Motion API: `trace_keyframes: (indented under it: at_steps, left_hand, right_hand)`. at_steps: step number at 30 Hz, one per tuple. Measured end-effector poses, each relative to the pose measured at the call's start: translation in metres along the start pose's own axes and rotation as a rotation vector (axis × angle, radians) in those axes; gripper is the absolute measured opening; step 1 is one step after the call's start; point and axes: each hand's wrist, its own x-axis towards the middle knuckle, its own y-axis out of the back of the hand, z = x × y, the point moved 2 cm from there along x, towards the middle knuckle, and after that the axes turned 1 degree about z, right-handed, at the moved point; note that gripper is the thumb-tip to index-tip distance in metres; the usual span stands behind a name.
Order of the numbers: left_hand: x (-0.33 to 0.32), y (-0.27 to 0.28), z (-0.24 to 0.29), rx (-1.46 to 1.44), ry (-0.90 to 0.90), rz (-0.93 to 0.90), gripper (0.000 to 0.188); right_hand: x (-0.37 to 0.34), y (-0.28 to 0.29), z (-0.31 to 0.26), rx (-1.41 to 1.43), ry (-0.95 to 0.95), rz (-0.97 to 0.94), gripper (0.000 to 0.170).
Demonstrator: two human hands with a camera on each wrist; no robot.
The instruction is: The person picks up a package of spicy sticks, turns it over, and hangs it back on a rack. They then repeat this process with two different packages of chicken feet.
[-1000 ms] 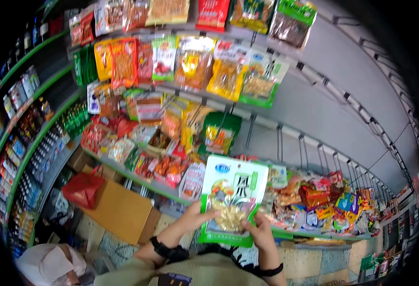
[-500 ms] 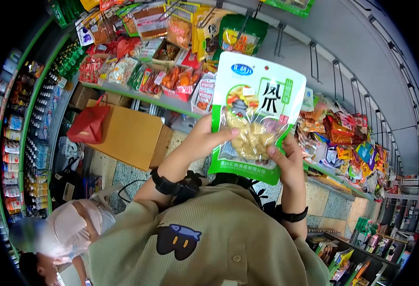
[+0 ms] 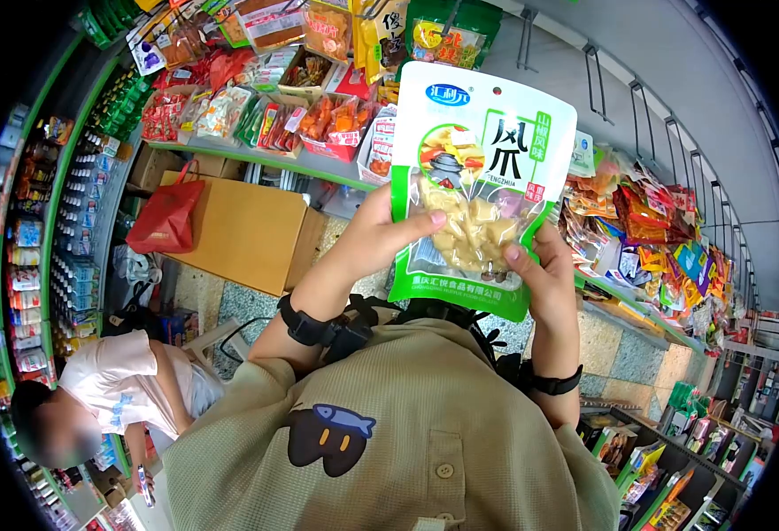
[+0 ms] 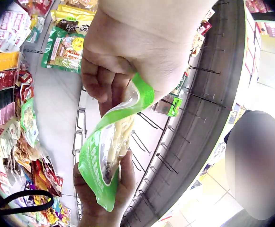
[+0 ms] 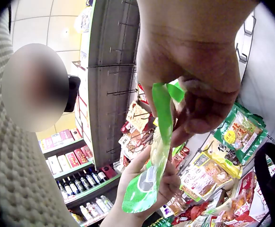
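A white and green bag of chicken feet (image 3: 474,243), with a clear window over pale yellow pieces, is held up in front of the chest, its printed front facing the head camera. My left hand (image 3: 389,234) grips its left edge, thumb lying across the window and fingers behind. At the lower right edge my right hand (image 3: 544,276) pinches it, thumb on the front. From the left wrist view, the bag (image 4: 99,156) appears edge-on and bent between both hands. The right wrist view also has the bag (image 5: 162,118) edge-on, with right-hand fingers curled behind it.
Packaged snacks (image 3: 332,124) fill the shelf ahead, and a heap of bags (image 3: 664,230) lies to the right below metal hooks (image 3: 646,106). A red bag (image 3: 166,212) rests on a cardboard box (image 3: 239,234) on the floor. Another person (image 3: 128,380) is at the lower left.
The head view has tilted down since a second ago, and the bag has come closer and appears larger. Both hands keep their hold. The person at the lower left has shifted.
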Motion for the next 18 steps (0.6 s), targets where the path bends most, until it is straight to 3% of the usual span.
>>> trace_keyframes:
  at_steps: [9,18]
  left_hand:
    - [-0.001,0.002,-0.002,-0.042,0.042,0.033,0.035]
    - [-0.007,0.003,0.007,0.02,0.036,-0.003,0.026]
  right_hand:
    - [0.0,-0.001,-0.001,0.028,-0.036,0.0,0.036]
    - [0.0,0.002,0.001,-0.037,-0.009,0.017,0.043]
